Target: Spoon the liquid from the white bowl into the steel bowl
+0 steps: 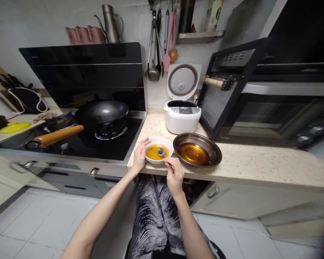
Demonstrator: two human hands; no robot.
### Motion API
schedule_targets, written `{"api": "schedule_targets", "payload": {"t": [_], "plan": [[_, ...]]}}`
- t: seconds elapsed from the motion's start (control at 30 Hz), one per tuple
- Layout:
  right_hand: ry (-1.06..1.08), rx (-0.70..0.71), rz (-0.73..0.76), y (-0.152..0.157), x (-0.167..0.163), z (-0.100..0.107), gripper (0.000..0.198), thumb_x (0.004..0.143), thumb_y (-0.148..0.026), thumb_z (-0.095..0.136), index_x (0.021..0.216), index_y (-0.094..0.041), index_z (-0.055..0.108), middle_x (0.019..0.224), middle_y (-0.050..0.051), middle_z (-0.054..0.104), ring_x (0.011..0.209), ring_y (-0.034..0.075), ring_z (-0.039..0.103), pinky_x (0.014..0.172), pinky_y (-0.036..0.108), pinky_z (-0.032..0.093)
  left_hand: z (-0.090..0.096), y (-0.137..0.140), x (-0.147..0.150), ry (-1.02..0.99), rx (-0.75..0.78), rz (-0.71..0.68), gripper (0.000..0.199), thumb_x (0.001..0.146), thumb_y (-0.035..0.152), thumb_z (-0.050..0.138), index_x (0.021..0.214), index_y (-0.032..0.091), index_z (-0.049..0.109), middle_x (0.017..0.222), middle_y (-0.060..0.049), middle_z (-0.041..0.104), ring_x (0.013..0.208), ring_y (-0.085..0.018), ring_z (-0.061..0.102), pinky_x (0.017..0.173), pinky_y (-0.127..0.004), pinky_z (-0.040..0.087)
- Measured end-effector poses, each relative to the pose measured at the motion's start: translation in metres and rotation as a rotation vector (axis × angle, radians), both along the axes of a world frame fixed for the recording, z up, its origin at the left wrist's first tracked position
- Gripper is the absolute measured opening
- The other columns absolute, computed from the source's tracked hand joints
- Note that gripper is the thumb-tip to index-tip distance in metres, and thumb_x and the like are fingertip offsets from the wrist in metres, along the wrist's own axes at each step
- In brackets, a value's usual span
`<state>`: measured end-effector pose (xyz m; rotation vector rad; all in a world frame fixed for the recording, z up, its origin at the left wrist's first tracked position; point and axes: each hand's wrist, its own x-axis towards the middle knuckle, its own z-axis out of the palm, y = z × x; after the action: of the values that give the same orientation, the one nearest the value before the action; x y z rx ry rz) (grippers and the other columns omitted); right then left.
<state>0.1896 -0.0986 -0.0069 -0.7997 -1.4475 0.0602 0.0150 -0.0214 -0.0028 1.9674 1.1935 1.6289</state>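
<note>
A white bowl (pixel 156 161) with amber-yellow liquid stands near the counter's front edge. My left hand (pixel 140 155) grips its left rim, thumb and fingers closed on the side. In my right hand (pixel 175 174) is a small metal spoon (pixel 161 152), pinched by its handle; its bowl end dips into or hangs just over the liquid. Right beside the white bowl sits a wide dark metal basin (pixel 215 153) holding darker amber liquid.
Behind the bowls a white rice cooker (pixel 183 120) has its lid raised. To the left, a black wok (pixel 105 111) rests on the gas stove (pixel 118 144), its wooden handle (pixel 59 135) pointing toward the front. An oven (pixel 280 115) in a black rack stands on the right.
</note>
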Motion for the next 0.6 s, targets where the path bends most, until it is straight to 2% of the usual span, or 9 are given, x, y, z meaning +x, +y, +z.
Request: {"api": "schedule_targets", "payload": {"t": [0.3,0.6], "plan": [[0.074,-0.130,0.025,0.010,0.001,0.000,0.015,0.101,-0.020,0.054,0.095,-0.022,0.068,0.092,0.004,0.072,0.090,0.017,0.068,0.084,0.030,0.054,0.000,0.000,0.000,0.012,0.004,0.004,0.047,0.106,0.036,0.032,0.122,0.015,0.071,0.144,-0.016,0.063,0.137,-0.028,0.057,0.121,-0.053,0.040],[0.340,-0.230,0.073,0.011,-0.004,-0.012,0.016,0.100,-0.030,0.056,0.095,-0.021,0.069,0.093,0.004,0.072,0.087,0.017,0.069,0.082,0.031,0.056,-0.001,0.001,0.000,0.007,0.012,-0.002,0.045,0.106,0.036,0.034,0.122,0.016,0.072,0.143,-0.015,0.064,0.137,-0.028,0.058,0.120,-0.052,0.040]]}}
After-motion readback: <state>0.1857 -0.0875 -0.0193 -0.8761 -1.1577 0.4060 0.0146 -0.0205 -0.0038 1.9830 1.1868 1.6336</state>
